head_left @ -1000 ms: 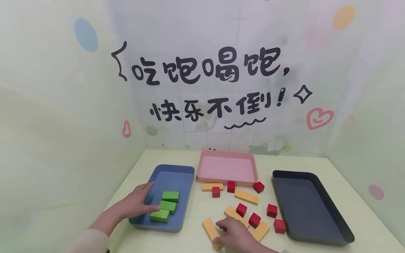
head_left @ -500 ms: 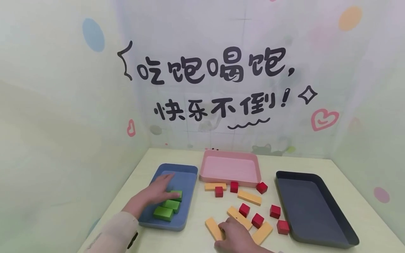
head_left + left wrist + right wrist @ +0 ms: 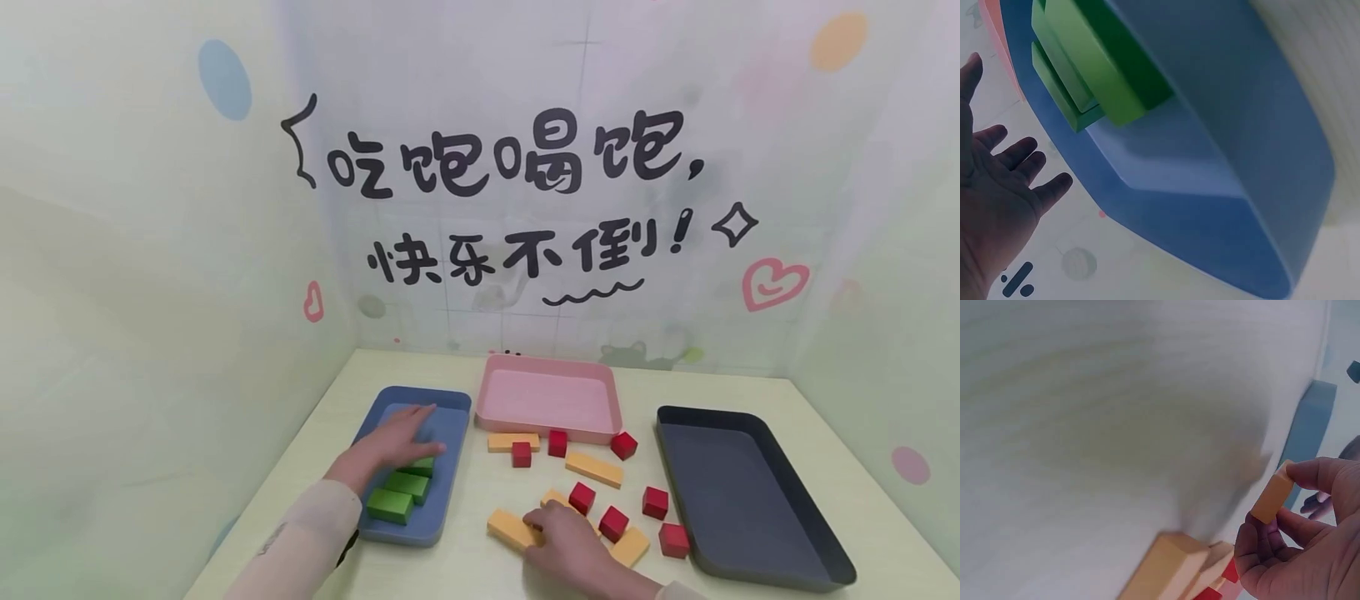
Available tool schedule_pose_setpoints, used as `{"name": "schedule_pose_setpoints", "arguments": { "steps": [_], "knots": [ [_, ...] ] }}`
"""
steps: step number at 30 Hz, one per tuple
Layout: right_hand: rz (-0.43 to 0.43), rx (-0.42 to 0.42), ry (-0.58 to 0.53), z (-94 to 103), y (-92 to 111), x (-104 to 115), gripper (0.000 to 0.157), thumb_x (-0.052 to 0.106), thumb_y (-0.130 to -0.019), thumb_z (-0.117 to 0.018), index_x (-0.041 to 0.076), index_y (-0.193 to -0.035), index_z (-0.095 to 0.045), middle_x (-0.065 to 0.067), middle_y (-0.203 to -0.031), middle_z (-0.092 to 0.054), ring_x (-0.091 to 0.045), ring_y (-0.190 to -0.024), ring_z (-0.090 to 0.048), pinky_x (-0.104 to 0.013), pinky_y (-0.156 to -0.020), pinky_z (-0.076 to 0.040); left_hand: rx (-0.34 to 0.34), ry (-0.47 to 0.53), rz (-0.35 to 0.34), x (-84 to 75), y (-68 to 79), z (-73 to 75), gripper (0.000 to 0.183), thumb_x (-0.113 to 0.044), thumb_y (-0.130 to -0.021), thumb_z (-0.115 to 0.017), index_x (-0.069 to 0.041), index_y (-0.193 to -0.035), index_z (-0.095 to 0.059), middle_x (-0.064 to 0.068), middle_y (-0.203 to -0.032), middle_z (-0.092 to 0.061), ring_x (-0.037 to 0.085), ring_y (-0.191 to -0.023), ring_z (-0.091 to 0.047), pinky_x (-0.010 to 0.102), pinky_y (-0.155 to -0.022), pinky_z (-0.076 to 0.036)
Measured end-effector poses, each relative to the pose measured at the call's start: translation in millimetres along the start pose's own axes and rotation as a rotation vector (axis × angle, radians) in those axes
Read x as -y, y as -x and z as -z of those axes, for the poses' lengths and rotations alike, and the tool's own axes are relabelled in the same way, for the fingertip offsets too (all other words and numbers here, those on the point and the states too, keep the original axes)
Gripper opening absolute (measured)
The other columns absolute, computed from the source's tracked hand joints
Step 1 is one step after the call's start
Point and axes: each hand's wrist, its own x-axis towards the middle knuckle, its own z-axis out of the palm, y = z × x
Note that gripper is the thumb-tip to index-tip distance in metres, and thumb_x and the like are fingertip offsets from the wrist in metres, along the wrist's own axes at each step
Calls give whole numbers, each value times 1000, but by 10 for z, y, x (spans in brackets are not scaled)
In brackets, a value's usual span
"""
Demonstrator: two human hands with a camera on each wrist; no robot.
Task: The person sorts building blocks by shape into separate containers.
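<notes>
My right hand [image 3: 570, 542] pinches a yellow rectangular block [image 3: 512, 530] near its end, between thumb and fingers. In the right wrist view the block [image 3: 1272, 499] is off the table surface. My left hand [image 3: 390, 442] hovers over the blue tray [image 3: 442, 508], fingers spread and holding nothing. Several green blocks [image 3: 390, 506] lie in that tray; the hand partly hides the farthest one. In the left wrist view the left hand [image 3: 1000, 187] looks apart from the green blocks [image 3: 1097, 69]. Another yellow block [image 3: 555, 497] is partly hidden behind my right hand.
Several red cubes [image 3: 613, 523] and more yellow blocks [image 3: 594, 469] lie scattered mid-table. A pink tray [image 3: 551, 402] stands at the back, and a dark grey tray [image 3: 750, 492] at the right. Printed fabric walls [image 3: 480, 333] enclose the table's back and sides.
My left hand has moved forward and right over the blue tray. My right hand has taken hold of the yellow block, which has turned to a flatter angle. The view has shifted slightly.
</notes>
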Motion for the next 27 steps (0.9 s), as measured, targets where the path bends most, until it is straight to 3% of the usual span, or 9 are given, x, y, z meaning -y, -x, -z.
{"name": "schedule_pose_setpoints", "arguments": {
  "steps": [12,20,27],
  "knots": [
    [-24,-144,-8,493,-114,56,39,9,-83,-76,2,-120,-71,-1,-90,-57,-18,-80,-51,-33,-71,-48,-27,-56,69,-179,-305,-16,70,-44,-97,-61,-9,-153,-37,22,-155,-32,41,-143,-29,58,-111,-30],
    [-24,-202,-43,772,-298,-106,32,7,-83,-77,7,-115,-72,0,-90,-58,-18,-77,-52,-32,-68,-52,-43,-45,104,-332,-550,-45,66,-46,-97,-61,-12,-150,-44,22,-153,-36,41,-140,-34,59,-109,-35],
    [-11,-252,-4,968,-534,-314,34,5,-86,-73,2,-120,-70,-5,-99,-62,-19,-82,-53,-33,-73,-52,-63,-48,146,-373,-742,-126,66,-44,-95,-64,-8,-147,-48,22,-150,-40,40,-137,-38,57,-108,-37]
  ]
}}
